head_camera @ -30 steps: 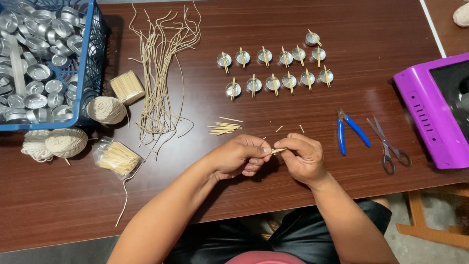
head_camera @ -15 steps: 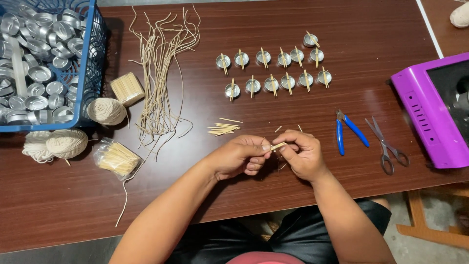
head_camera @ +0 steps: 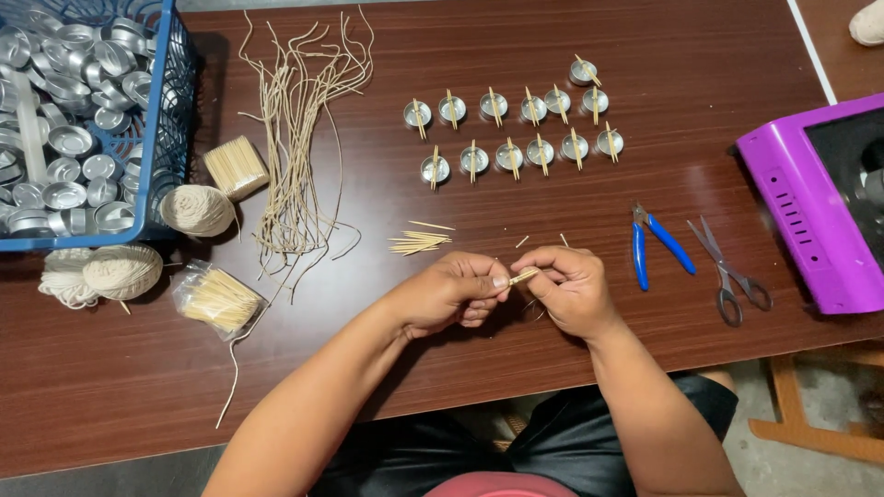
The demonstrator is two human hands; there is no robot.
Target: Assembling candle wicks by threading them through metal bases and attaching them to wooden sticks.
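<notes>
At the far left a blue basket (head_camera: 170, 138) brims with empty metal cups, with balls of cotton string (head_camera: 196, 210) and a bundle of short sticks (head_camera: 235, 167) beside it on the dark desk (head_camera: 138, 387). A sheaf of waxed wick lengths (head_camera: 299, 138) lies fanned out next, then a small heap of loose sticks (head_camera: 416, 242). In the middle, the left hand (head_camera: 447, 294) and right hand (head_camera: 571, 290) meet, both with fingers pressed together, pinching one little stick (head_camera: 523, 275) just above the desk, near its front edge. It looks like the wick-fitting step; whether a wick is in it I cannot tell. Beyond stand two rows of finished cups (head_camera: 511, 133), sticks laid across. Further right lie blue-handled pliers (head_camera: 658, 244), scissors (head_camera: 727, 271), and a purple machine (head_camera: 801, 202).
</notes>
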